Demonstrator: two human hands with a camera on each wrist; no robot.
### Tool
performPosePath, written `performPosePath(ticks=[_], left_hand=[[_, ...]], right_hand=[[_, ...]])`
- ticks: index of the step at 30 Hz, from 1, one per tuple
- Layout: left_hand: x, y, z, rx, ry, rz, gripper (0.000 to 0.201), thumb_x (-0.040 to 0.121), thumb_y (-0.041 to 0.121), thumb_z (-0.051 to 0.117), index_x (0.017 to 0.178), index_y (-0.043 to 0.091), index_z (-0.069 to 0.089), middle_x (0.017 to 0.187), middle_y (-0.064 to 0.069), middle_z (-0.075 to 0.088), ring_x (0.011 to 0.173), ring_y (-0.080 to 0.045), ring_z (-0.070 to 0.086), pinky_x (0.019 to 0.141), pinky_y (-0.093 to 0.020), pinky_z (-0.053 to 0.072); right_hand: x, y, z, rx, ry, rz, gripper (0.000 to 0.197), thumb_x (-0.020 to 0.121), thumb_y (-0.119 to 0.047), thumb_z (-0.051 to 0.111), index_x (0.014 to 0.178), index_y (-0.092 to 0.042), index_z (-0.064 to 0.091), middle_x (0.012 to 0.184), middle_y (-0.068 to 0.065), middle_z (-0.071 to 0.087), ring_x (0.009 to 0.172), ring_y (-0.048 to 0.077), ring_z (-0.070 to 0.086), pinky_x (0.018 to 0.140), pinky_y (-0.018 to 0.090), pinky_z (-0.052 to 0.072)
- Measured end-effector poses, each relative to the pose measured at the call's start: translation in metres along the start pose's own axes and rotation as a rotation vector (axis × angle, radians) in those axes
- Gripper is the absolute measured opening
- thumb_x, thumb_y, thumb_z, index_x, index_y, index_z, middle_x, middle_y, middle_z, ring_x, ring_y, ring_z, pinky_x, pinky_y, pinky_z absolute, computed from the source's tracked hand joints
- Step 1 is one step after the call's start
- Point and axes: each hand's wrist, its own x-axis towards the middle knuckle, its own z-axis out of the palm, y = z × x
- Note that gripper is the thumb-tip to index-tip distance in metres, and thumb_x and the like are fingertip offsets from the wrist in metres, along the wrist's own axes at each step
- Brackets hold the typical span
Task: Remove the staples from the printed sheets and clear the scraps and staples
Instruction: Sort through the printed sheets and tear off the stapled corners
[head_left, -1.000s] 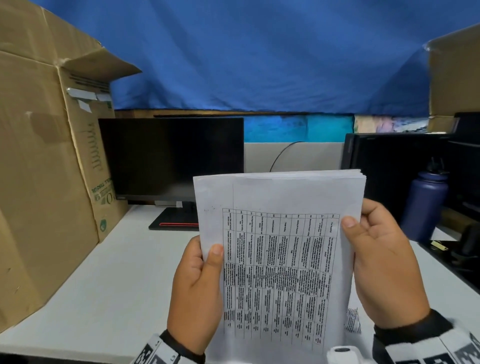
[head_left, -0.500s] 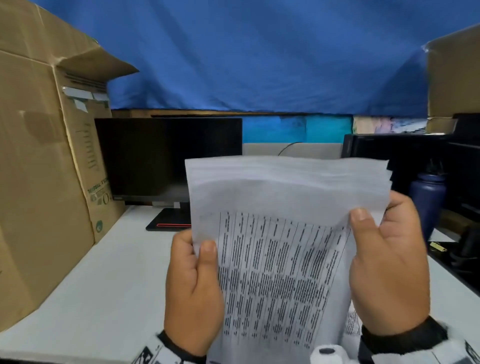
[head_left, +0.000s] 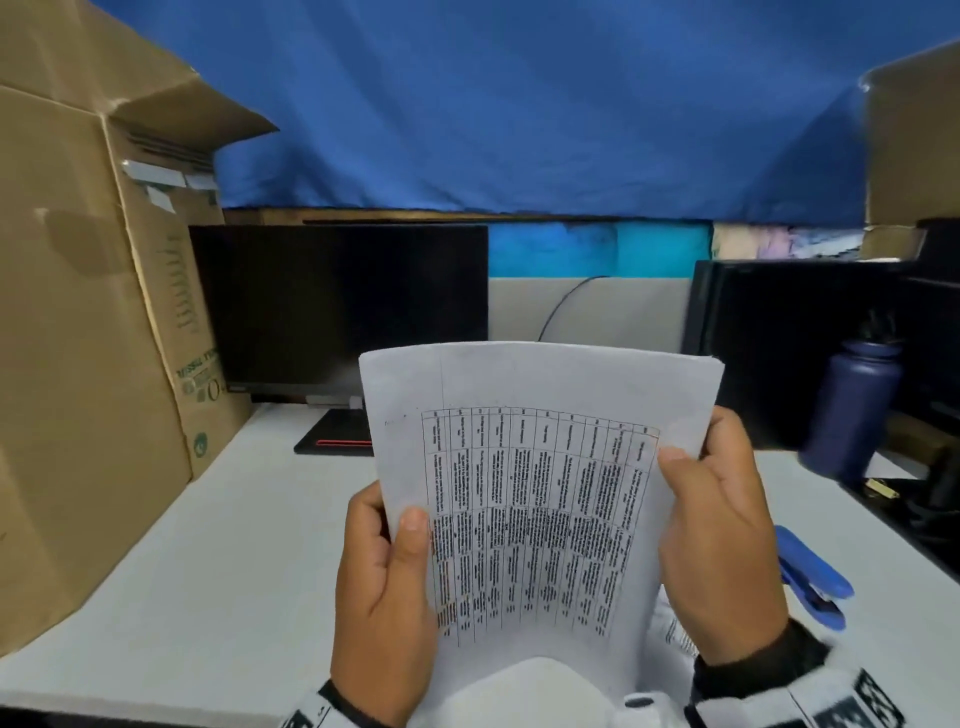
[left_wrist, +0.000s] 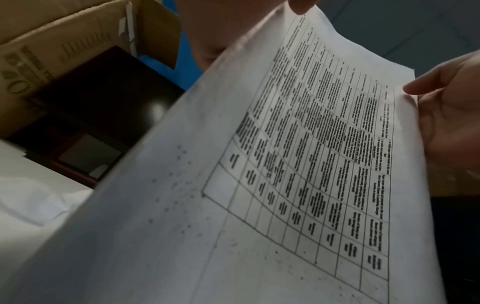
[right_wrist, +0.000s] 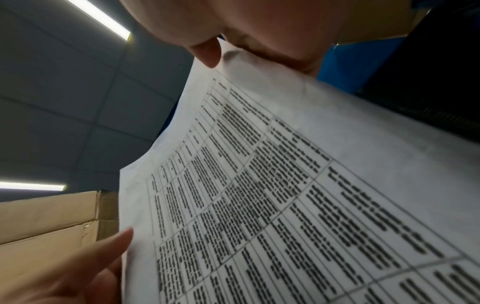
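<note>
Gripping the printed sheets (head_left: 540, 467) by their side edges, the left hand (head_left: 384, 603) and right hand (head_left: 722, 551) are holding them upright above the desk (head_left: 197, 571), before the monitor (head_left: 337, 306); the table text is too blurred to read.

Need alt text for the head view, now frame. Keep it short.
Two hands hold a stack of printed sheets upright above a white desk, the left hand pinching its left edge and the right hand its right edge. A dark monitor stands behind, a cardboard box on the left, and a blue stapler and purple bottle on the right.
</note>
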Motion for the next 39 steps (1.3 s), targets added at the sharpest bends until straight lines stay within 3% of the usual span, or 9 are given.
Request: performPosePath(ticks=[6, 13, 19, 21, 24, 26, 28, 33, 39], left_hand=[[0.012, 0.001, -0.006, 0.045, 0.004, -0.094, 0.009, 0.092, 0.033, 0.059, 0.1, 0.035, 0.064, 0.1, 0.009, 0.074, 0.092, -0.009, 0.07, 0.081, -0.034, 0.053], [0.019, 0.004, -0.004, -0.071, -0.007, -0.216, 0.018, 0.095, 0.009, 0.058, 0.099, 0.024, 0.067, 0.101, 0.002, 0.077, 0.097, -0.014, 0.072, 0.086, -0.033, 0.05], [0.01, 0.009, -0.003, -0.148, -0.041, -0.296, 0.022, 0.087, 0.023, 0.058, 0.107, 0.018, 0.065, 0.101, -0.001, 0.077, 0.097, -0.018, 0.072, 0.085, -0.035, 0.051], [0.006, 0.01, -0.003, -0.156, -0.046, -0.314, 0.027, 0.086, 0.034, 0.052, 0.105, 0.024, 0.069, 0.102, 0.0, 0.077, 0.097, -0.018, 0.072, 0.083, -0.034, 0.049], [0.006, 0.012, -0.006, -0.039, -0.064, -0.281, 0.027, 0.099, 0.026, 0.047, 0.095, 0.038, 0.071, 0.096, 0.005, 0.077, 0.091, -0.013, 0.073, 0.082, -0.035, 0.052], [0.009, 0.013, -0.009, 0.025, -0.072, -0.278, 0.028, 0.1, 0.025, 0.049, 0.092, 0.038, 0.072, 0.092, 0.004, 0.078, 0.089, -0.016, 0.073, 0.084, -0.042, 0.055], [0.011, 0.014, -0.013, 0.025, -0.064, -0.29, 0.024, 0.097, 0.024, 0.054, 0.092, 0.035, 0.075, 0.092, 0.002, 0.078, 0.09, -0.02, 0.074, 0.088, -0.046, 0.055], [0.008, 0.015, -0.015, 0.001, 0.018, -0.323, 0.02, 0.093, 0.023, 0.06, 0.086, 0.031, 0.078, 0.085, 0.003, 0.079, 0.082, -0.016, 0.074, 0.076, -0.034, 0.054], [0.008, 0.033, -0.015, 0.051, 0.067, -0.224, 0.022, 0.095, 0.025, 0.057, 0.081, 0.032, 0.074, 0.077, 0.006, 0.077, 0.068, -0.007, 0.071, 0.065, -0.028, 0.049]], right_hand=[[0.011, -0.003, -0.006, -0.039, 0.038, 0.04, 0.022, 0.098, -0.004, 0.041, 0.094, -0.018, 0.058, 0.075, -0.017, 0.069, 0.064, -0.006, 0.063, 0.053, 0.009, 0.047], [0.01, -0.007, -0.004, -0.084, 0.081, 0.111, 0.021, 0.1, -0.018, 0.043, 0.09, -0.022, 0.061, 0.081, -0.01, 0.073, 0.068, 0.0, 0.066, 0.063, 0.026, 0.045], [0.004, -0.006, -0.003, -0.115, 0.105, 0.14, 0.023, 0.099, -0.02, 0.041, 0.093, -0.029, 0.061, 0.09, -0.008, 0.072, 0.087, 0.013, 0.068, 0.077, 0.035, 0.051], [0.003, -0.005, -0.003, -0.097, 0.11, 0.16, 0.025, 0.099, -0.017, 0.041, 0.096, -0.03, 0.062, 0.092, -0.008, 0.073, 0.09, 0.014, 0.068, 0.081, 0.038, 0.052], [0.002, -0.004, -0.003, -0.086, 0.115, 0.17, 0.028, 0.098, -0.014, 0.041, 0.096, -0.03, 0.064, 0.096, -0.003, 0.074, 0.097, 0.021, 0.068, 0.094, 0.053, 0.05], [0.002, -0.003, -0.005, -0.06, 0.121, 0.177, 0.028, 0.098, -0.014, 0.042, 0.095, -0.028, 0.065, 0.095, -0.001, 0.075, 0.095, 0.023, 0.069, 0.096, 0.053, 0.05], [0.003, -0.003, -0.007, -0.023, 0.117, 0.181, 0.025, 0.099, -0.014, 0.044, 0.092, -0.026, 0.065, 0.094, 0.002, 0.075, 0.095, 0.027, 0.069, 0.096, 0.056, 0.049], [0.0, 0.0, -0.007, 0.035, 0.122, 0.177, 0.024, 0.1, -0.017, 0.046, 0.086, -0.026, 0.063, 0.093, 0.008, 0.074, 0.095, 0.036, 0.067, 0.095, 0.063, 0.047], [0.006, -0.004, -0.01, 0.067, 0.065, 0.228, 0.026, 0.099, -0.012, 0.047, 0.082, -0.021, 0.065, 0.082, 0.009, 0.075, 0.071, 0.022, 0.069, 0.071, 0.045, 0.053]])
